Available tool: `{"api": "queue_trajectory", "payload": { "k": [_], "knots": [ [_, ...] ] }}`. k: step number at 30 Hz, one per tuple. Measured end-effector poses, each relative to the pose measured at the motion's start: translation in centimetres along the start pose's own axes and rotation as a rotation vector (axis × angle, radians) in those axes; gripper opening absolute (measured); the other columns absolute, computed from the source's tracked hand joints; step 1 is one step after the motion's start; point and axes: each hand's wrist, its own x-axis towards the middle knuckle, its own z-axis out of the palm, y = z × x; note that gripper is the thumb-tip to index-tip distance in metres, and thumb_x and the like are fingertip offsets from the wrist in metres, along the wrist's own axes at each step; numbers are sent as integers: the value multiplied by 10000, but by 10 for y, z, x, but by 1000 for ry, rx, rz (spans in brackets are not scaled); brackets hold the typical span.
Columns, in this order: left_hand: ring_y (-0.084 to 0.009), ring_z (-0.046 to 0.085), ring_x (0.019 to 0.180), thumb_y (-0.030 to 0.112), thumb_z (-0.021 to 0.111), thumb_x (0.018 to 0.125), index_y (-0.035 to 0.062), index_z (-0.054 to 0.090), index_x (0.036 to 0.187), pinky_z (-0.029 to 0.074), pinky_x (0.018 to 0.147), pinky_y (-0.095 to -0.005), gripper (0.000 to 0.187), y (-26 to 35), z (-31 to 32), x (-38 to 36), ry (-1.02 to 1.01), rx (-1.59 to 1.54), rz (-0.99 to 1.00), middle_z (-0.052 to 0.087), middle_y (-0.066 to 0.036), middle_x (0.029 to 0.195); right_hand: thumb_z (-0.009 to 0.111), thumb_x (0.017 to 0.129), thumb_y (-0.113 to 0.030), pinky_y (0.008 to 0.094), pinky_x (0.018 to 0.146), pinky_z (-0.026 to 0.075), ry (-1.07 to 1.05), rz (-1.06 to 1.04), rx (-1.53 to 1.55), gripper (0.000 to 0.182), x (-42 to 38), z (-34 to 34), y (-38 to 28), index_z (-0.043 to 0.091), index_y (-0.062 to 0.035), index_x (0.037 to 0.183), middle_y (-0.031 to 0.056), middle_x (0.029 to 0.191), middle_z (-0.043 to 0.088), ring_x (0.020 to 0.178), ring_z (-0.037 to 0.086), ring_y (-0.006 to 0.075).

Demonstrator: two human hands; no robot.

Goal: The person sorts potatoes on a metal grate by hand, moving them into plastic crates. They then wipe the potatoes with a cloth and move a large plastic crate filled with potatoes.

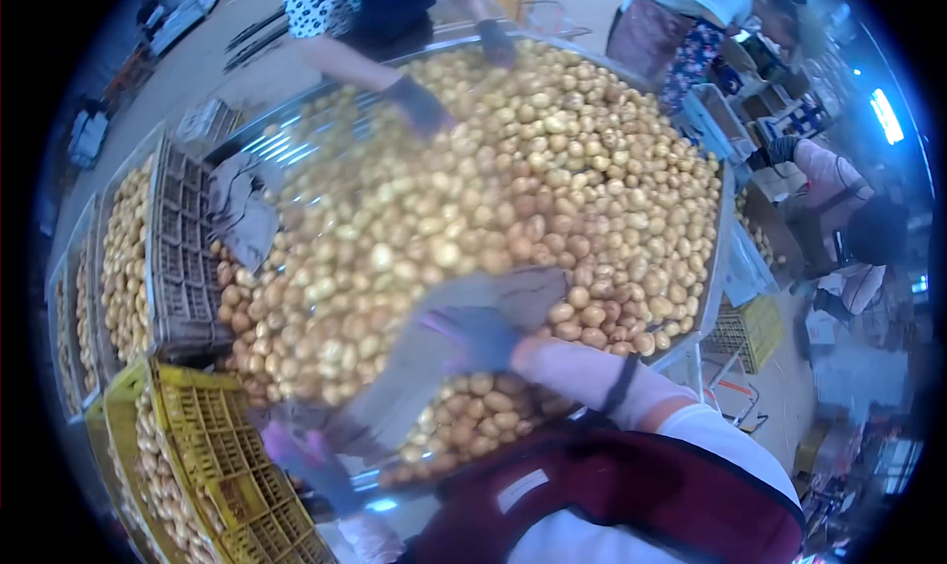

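Observation:
A grey cloth stretches across the near side of a heap of small, round, yellow-brown produce that looks like potatoes. My left hand, in a grey glove with pinkish fingers, is closed on the cloth's lower left end, beside the yellow crate. Higher and to the right, my right hand, gloved alike, grips the cloth near its middle. Motion blurs both hands and the cloth. Part of the produce lies hidden under the fabric.
A metal-edged sorting table bears the heap. A yellow crate and a brown crate stand at its left, with filled crates beyond. Another grey cloth lies by the brown crate. Across the table, a co-worker's gloved hands reach over the produce.

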Motion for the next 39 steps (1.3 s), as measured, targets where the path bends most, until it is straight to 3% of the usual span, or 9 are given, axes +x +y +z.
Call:
{"api": "queue_trajectory", "payload": {
  "k": [3, 6, 12, 15, 18, 27, 34, 35, 39],
  "knots": [
    [-361, 174, 1507, 466, 583, 930, 47, 275, 1548, 77, 1207, -552, 808, 29, 97, -12, -252, 37, 444, 248, -184, 1609, 764, 776, -455, 443, 1113, 373, 95, -155, -132, 875, 49, 4, 28, 400, -78, 1476, 216, 1441, 485, 1322, 486, 375],
    [-366, 163, 1510, 468, 580, 927, 78, 259, 1562, 55, 1197, -590, 811, 89, 114, -4, -377, 274, 379, 236, -170, 1617, 767, 778, -426, 433, 1128, 356, 202, -171, -128, 887, 70, 26, 41, 375, -60, 1484, 211, 1467, 459, 1353, 454, 365],
    [-348, 469, 1326, 401, 573, 945, 40, 540, 1368, 153, 1204, -517, 558, 76, 99, 1, -404, -70, 338, 567, -140, 1368, 696, 856, -380, 474, 1143, 323, 240, -68, -37, 844, 6, 28, -3, 304, -17, 1509, 203, 1473, 447, 1379, 409, 365],
    [-334, 604, 1128, 326, 538, 983, -4, 646, 1174, 309, 1151, -490, 396, 97, 65, -7, -242, -191, 394, 669, -143, 1155, 661, 891, -350, 494, 1127, 336, 292, -193, -54, 782, -44, 67, 15, 314, -32, 1515, 206, 1476, 438, 1373, 410, 365],
    [-308, 641, 1043, 238, 490, 1012, -33, 664, 1096, 450, 1040, -466, 333, 76, 51, -17, -121, -685, 45, 674, -171, 1096, 717, 864, -320, 472, 1080, 385, 292, -183, 215, 701, -102, 25, -9, 443, -9, 1429, 203, 1433, 469, 1313, 462, 351],
    [-234, 615, 1019, 305, 481, 1019, -61, 531, 1292, 505, 908, -362, 459, -35, -157, 75, 565, -9, 101, 611, -166, 1069, 668, 868, -226, 424, 833, 511, 1004, 451, -240, 425, -227, -39, 80, 610, -98, 1269, 125, 1099, 657, 967, 626, 328],
    [-271, 474, 1319, 279, 454, 1041, -36, 364, 1463, 400, 1095, -371, 534, 104, -31, 18, 89, -192, 80, 513, -185, 1387, 661, 864, -360, 493, 841, 489, 681, 539, -419, 371, -181, -15, 168, 622, -97, 1122, 141, 1074, 645, 963, 609, 383],
    [-269, 437, 1350, 253, 480, 1029, -33, 365, 1464, 386, 1103, -376, 533, 87, 10, 7, -46, -603, -36, 476, -182, 1427, 660, 862, -384, 502, 850, 486, 640, 556, -430, 372, -178, -11, 179, 626, -94, 1094, 144, 1064, 648, 976, 610, 392],
    [-336, 339, 1422, 308, 576, 966, 16, 413, 1459, 255, 1175, -468, 595, 166, 86, -38, -466, -451, 312, 406, -181, 1499, 669, 852, -424, 487, 845, 489, 525, 567, 42, 395, -182, -19, 185, 627, -100, 1075, 175, 1057, 647, 1003, 614, 391]
  ]
}}
